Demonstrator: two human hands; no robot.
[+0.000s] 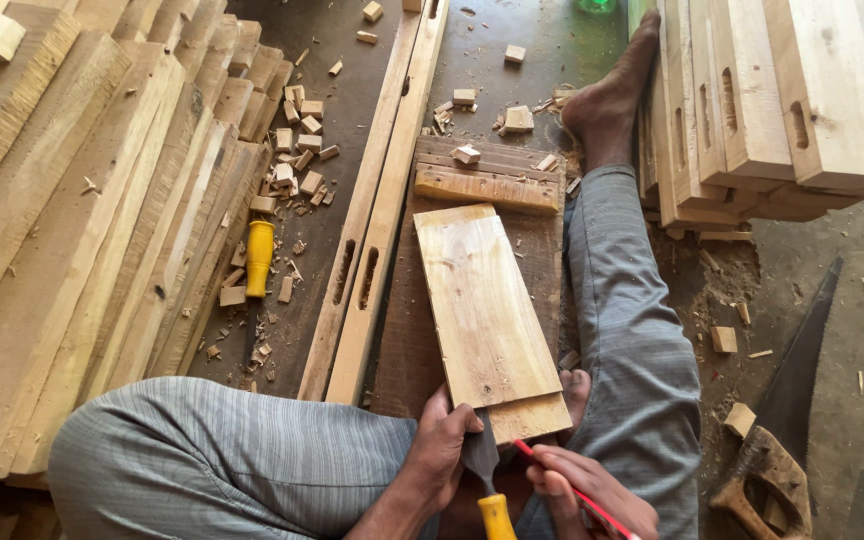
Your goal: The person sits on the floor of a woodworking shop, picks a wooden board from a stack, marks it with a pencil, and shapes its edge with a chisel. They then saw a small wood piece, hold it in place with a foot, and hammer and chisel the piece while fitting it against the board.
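While my left hand (442,445) gripped the yellow-handled chisel (485,480) against the near end of the pale board (482,310) lying on the floor, my right hand (582,485) held a red pencil (572,490), and no cut was visible there yet.

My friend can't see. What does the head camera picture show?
A person sitting on the floor presses the left hand on a pale wooden board, beside a yellow-handled chisel, while the right hand holds a red pencil. Stacked planks and a handsaw lie nearby.
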